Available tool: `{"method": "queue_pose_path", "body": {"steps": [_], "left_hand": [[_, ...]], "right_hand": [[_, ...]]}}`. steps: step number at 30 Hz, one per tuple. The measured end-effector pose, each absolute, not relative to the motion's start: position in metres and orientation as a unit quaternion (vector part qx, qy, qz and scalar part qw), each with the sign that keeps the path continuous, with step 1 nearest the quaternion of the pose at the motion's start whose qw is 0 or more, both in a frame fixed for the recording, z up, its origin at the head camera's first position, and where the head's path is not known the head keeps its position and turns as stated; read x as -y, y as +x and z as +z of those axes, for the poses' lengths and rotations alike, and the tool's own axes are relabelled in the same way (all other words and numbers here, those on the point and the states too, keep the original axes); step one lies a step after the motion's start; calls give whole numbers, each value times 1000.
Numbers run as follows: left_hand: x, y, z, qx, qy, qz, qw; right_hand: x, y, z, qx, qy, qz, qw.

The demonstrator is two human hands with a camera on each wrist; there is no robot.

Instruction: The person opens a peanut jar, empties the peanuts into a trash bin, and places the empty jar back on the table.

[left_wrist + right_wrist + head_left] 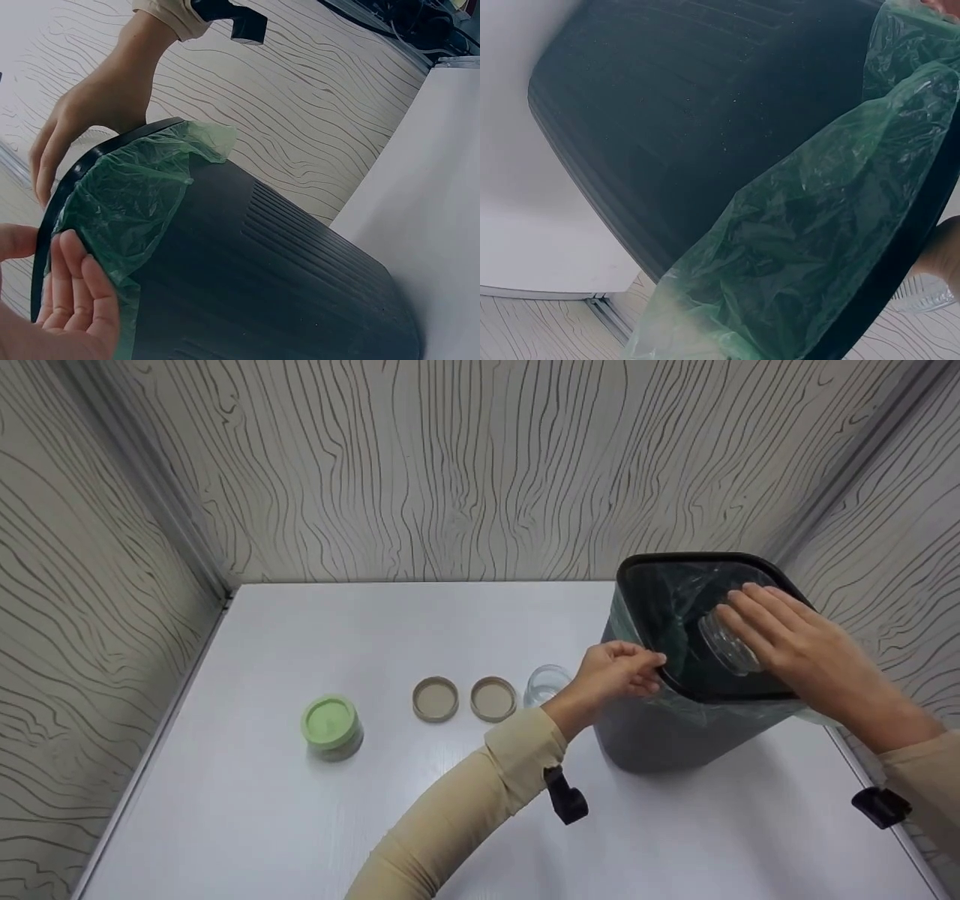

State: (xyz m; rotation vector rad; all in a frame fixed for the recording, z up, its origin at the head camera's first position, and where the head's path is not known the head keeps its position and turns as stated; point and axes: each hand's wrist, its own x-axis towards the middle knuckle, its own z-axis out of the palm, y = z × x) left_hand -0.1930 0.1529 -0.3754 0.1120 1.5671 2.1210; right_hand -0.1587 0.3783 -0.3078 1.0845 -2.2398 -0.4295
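A dark trash can (667, 739) with a black rim stands at the right, lined with a thin green bag (142, 202) folded over its outside. My left hand (619, 667) pinches the rim at its near left side, thumb on the inside and fingers outside over the bag, as the left wrist view shows. Above the opening, my right hand (799, 645) holds a clear jar (721, 641) tipped on its side. That jar is partly covered by the fingers. In the right wrist view the bag's loose edge (810, 225) hangs over the can's wall.
Left of the can sits a second clear jar (546, 681), partly behind my left wrist. Two beige round lids (435, 700) lie beside it on the white table (360, 630). Farther left stands a jar with a green lid (330, 724). Patterned walls (465, 472) enclose the table.
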Motion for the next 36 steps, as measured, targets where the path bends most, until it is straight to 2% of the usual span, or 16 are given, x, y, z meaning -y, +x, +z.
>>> {"method": "queue_pose_path", "body": {"steps": [14, 27, 36], "left_hand": [[-152, -189, -378, -560, 56, 793, 232], [-150, -187, -379, -561, 51, 792, 236], [-146, -187, -379, -563, 71, 785, 249]], "right_hand": [[-377, -155, -309, 854, 387, -85, 337], [-379, -147, -307, 867, 358, -78, 337], [-379, -143, -307, 871, 332, -43, 358]]}}
